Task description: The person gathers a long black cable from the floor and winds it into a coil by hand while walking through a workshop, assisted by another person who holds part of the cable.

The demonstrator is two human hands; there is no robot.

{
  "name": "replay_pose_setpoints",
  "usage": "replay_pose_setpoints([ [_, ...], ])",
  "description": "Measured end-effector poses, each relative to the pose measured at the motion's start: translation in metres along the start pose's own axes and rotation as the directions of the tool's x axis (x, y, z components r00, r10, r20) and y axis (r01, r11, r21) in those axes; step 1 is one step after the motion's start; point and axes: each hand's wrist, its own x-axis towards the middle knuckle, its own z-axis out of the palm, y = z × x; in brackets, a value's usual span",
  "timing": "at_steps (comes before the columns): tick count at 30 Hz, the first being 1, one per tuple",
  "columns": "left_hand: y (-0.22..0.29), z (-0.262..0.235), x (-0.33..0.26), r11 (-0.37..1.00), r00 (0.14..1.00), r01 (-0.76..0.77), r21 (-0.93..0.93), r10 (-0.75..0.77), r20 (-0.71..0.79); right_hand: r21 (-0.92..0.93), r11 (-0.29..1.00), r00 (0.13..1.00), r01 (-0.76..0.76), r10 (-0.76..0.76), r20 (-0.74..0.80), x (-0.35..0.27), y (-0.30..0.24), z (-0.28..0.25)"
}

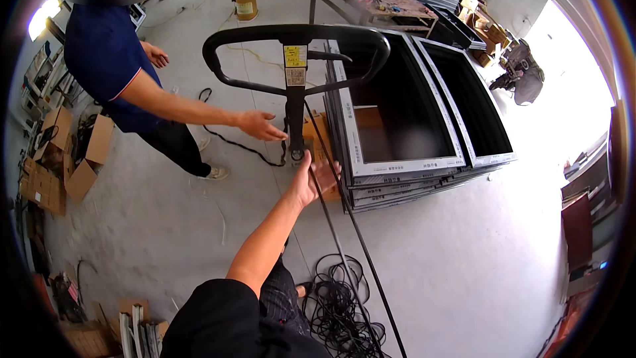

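Note:
My left hand [317,182] is open, palm turned to the right, just below the shaft of a black pallet jack handle [295,103]. Two long thin dark lines, cords or strips, pass at its palm and fingers; one black cord [363,242] crosses in front of the fingers. I cannot tell whether the hand bears on them. My right hand is not in view. Beyond my fingers, a stack of grey-edged rectangular frames [404,171] stands beside the jack's orange body [319,134]. From the left, a co-worker's hand [262,126] reaches toward the handle shaft, fingers stretched.
The co-worker [106,59] in a dark blue shirt stands at the left. A tangled heap of black cable [334,305] lies by my feet. Open cardboard boxes [89,156] line the left side. A workbench [391,3] with stacked panels is at the back.

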Motion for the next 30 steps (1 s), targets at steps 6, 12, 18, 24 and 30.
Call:
replay_pose_setpoints([
  [6,0.013,0.023,-0.009,0.976,0.994,0.069,-0.206,-0.050,0.096,-0.039,0.997,0.998,-0.068,0.068,0.013,0.005,0.016,-0.005],
  [12,-0.064,0.016,-0.077,0.953,0.988,0.147,0.265,-0.155,0.010,-0.239,0.970,0.994,-0.038,0.061,0.089,0.047,0.039,-0.013],
  [18,-0.143,-0.015,-0.176,0.724,0.951,0.147,0.674,-0.290,0.105,-0.422,0.100,0.258,0.901,-0.905,0.337,0.055,-0.127,0.130],
  [24,-0.207,-0.028,-0.232,0.448,0.854,0.151,0.881,-0.508,0.112,0.216,0.948,0.169,0.235,-0.259,0.951,-0.096,-0.376,0.362],
  [30,-0.217,-0.008,-0.256,0.158,0.737,0.274,0.949,-0.668,-0.101,0.093,0.952,0.060,0.290,-0.115,0.992,-0.192,-0.428,0.417],
])
